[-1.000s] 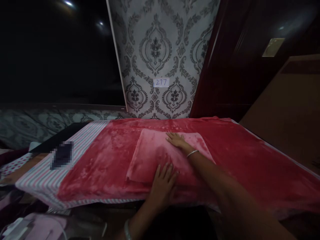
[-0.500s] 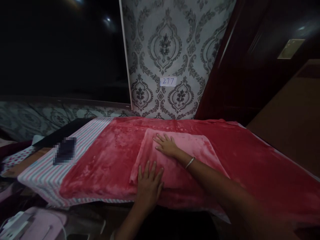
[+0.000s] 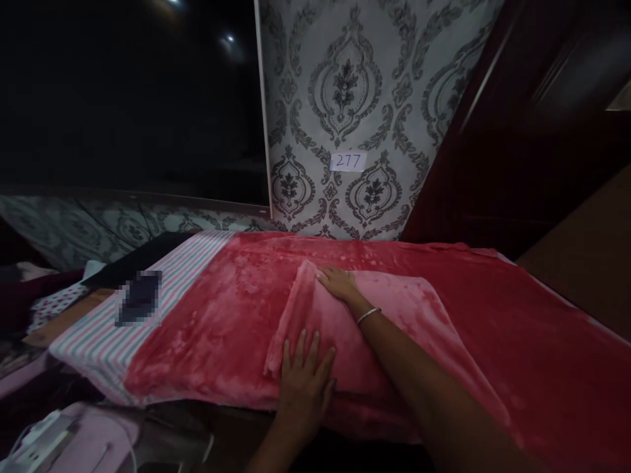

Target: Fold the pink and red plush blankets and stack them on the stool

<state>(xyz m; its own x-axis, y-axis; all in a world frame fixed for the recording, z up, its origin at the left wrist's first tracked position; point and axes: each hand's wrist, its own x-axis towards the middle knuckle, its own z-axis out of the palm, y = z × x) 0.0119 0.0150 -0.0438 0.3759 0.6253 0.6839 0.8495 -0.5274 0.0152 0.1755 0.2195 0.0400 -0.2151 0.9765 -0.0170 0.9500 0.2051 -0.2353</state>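
A folded pink plush blanket [image 3: 394, 295] lies on a larger red plush cover [image 3: 197, 328]. My left hand [image 3: 305, 381] rests on the folded blanket's near left part, open, with its fingers spread and pointing away from me. Near the far left corner, my right hand [image 3: 339, 284] lies on the same blanket, its fingers closer together and pointing left; it looks flat, with the fingertips only partly visible. A silver bangle [image 3: 369, 315] circles the right wrist. The folded left edge of the blanket stands up in soft layers.
A striped cloth [image 3: 180, 279] shows beyond the cover's left side, with a blurred dark object [image 3: 140, 299] on it. Behind are a large dark screen [image 3: 133, 98] and patterned wall with a "277" label [image 3: 348, 161]. A white power strip [image 3: 42, 440] sits at lower left.
The view has shifted slightly left. My right hand's fingers have drawn together near the blanket's far left corner. My left hand stays flat on the near part.
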